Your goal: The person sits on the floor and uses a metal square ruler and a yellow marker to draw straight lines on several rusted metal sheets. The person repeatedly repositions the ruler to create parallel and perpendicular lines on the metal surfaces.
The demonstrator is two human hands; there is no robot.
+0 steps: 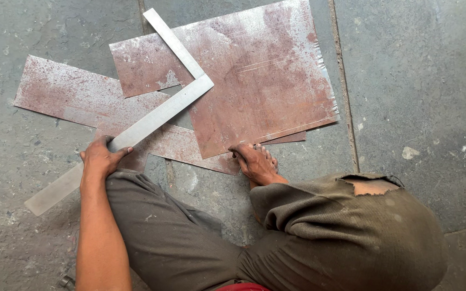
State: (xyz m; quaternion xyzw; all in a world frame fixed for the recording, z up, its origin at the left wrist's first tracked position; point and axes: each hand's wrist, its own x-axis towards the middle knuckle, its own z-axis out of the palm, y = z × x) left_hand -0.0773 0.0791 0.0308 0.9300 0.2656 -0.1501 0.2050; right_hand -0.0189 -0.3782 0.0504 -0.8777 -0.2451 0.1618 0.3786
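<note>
My left hand [100, 157] grips the long arm of a large steel L-shaped square [160, 113], which lies across rusty metal sheets on the floor. The square's short arm runs up and left over the big rusty sheet [265, 75]. A long rusty strip [66, 94] lies under the square to the left. My bare foot [254, 161] rests on the near edge of the big sheet. My right hand does not show in the head view; my bent legs in brown trousers [319, 231] fill the lower part.
The floor is grey concrete slabs [422, 81] with a joint line [343, 86] running just right of the big sheet. One trouser knee [370, 186] is torn. A small metal object [67, 281] lies at the bottom left.
</note>
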